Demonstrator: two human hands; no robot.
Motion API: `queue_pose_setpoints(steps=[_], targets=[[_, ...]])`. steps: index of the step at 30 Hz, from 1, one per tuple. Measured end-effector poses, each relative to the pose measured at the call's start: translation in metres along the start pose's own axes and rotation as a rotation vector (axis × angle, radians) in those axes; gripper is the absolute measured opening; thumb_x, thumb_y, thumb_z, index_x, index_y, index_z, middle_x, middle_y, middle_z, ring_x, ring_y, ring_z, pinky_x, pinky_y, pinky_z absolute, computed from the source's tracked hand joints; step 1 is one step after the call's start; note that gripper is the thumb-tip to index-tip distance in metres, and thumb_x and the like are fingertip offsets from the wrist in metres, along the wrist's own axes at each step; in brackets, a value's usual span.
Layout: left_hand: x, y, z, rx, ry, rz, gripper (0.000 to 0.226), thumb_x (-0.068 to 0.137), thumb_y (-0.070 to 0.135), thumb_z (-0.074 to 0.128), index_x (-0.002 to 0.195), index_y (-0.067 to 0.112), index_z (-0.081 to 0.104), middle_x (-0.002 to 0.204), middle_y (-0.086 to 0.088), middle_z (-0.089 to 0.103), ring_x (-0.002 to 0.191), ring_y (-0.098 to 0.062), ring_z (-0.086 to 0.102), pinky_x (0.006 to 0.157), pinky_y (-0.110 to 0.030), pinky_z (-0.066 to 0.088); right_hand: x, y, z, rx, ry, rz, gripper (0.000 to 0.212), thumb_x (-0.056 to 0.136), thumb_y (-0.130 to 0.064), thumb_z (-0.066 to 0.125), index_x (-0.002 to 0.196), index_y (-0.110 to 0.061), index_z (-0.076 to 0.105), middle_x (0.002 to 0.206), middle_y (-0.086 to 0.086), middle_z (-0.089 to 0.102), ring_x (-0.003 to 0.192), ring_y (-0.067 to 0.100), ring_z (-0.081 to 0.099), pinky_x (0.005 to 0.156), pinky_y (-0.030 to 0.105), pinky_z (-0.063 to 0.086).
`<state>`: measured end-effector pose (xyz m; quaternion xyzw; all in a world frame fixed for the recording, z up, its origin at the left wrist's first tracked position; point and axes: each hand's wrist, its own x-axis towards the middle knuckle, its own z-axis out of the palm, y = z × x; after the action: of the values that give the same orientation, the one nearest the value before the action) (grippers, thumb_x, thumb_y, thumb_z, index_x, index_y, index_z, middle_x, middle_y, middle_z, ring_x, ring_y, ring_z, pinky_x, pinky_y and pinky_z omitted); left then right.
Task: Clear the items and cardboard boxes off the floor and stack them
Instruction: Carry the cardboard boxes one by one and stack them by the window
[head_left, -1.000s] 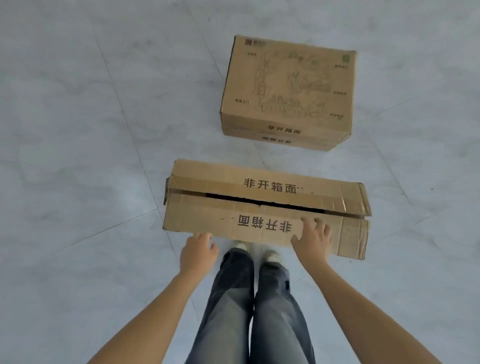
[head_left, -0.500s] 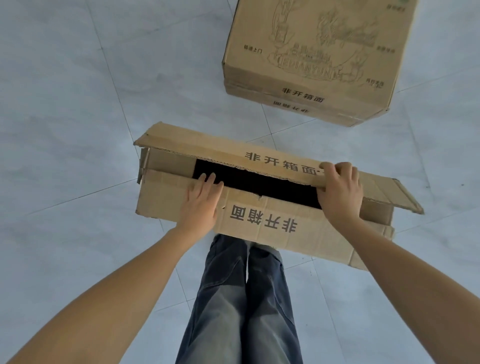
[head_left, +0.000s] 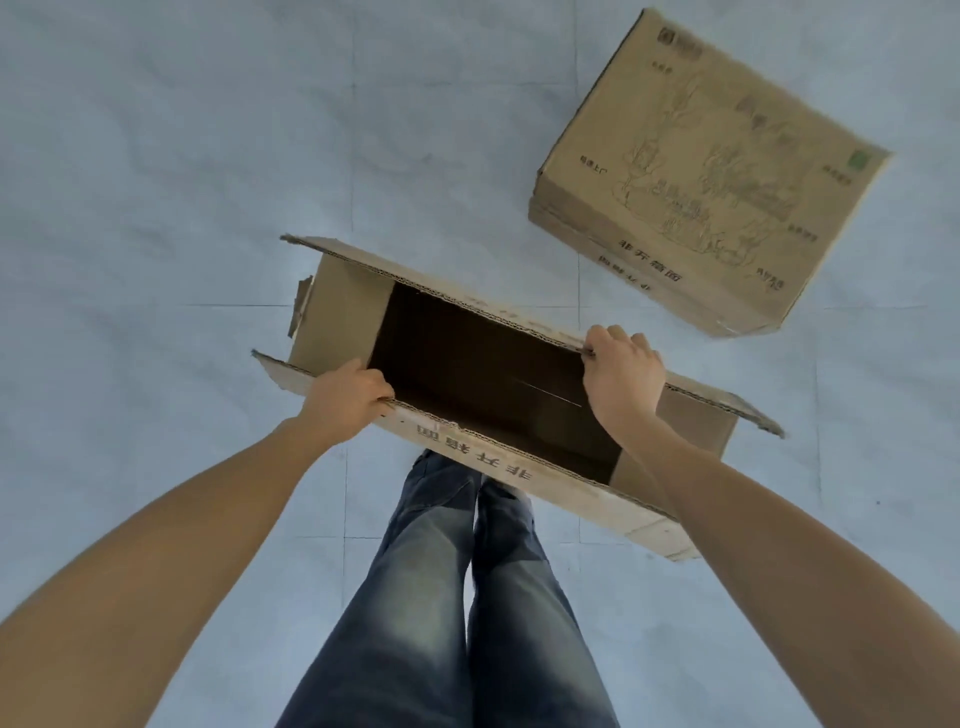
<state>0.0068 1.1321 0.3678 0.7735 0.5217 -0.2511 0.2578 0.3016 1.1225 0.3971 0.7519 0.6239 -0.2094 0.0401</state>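
A long brown cardboard box (head_left: 343, 312) is held up in front of my legs, its top open and its dark inside showing. My left hand (head_left: 345, 392) grips the near long flap at its left part. My right hand (head_left: 621, 376) grips the far long flap near the middle. Both flaps stand spread apart. A second, closed cardboard box (head_left: 696, 171) with a printed drawing on top lies on the floor at the upper right, apart from the held box.
The floor (head_left: 156, 208) is pale grey tile with thin seams. My legs in blue jeans (head_left: 447, 597) stand below the held box.
The long box has come up off the floor and its flaps are pulled wide apart. Both hands went from resting on the flaps to gripping their edges. The view has swung left.
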Motion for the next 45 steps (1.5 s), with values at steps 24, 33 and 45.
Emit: queue_pose_setpoints(steps=[24,33,45], targets=[[-0.590,-0.063,0.144,-0.716,0.642,-1.340,0.018,0.085,0.027,0.066,0.099,0.017,0.065,0.100,0.001,0.063,0.093,-0.016,0.052,0.074,-0.027,0.040,-0.319,-0.451,-0.045,-0.223,0.055,-1.505,0.012,0.095,-0.007,0.043,0.088,-0.015,0.046,0.087,0.004,0.054,0.075,0.019,0.039,0.047,0.024,0.016],[-0.781,-0.043,0.267,-0.867,0.815,-1.691,0.018,0.084,0.028,0.065,0.100,0.022,0.067,0.100,0.004,0.064,0.095,-0.016,0.055,0.085,-0.036,0.049,-0.548,-0.588,0.032,-0.199,0.087,-1.881,0.035,0.095,-0.009,0.043,0.065,-0.018,0.028,0.066,-0.004,0.041,0.081,0.022,0.035,0.069,0.029,0.027],[-0.914,-0.077,0.373,-1.047,0.928,-2.118,0.017,0.081,0.015,0.070,0.098,0.015,0.072,0.090,0.007,0.061,0.089,-0.013,0.055,0.081,-0.024,0.043,-0.742,-0.750,0.150,-0.149,-0.007,-2.356,0.015,0.096,-0.015,0.046,0.106,-0.012,0.057,0.111,0.003,0.056,0.103,0.019,0.047,0.074,0.024,0.036]])
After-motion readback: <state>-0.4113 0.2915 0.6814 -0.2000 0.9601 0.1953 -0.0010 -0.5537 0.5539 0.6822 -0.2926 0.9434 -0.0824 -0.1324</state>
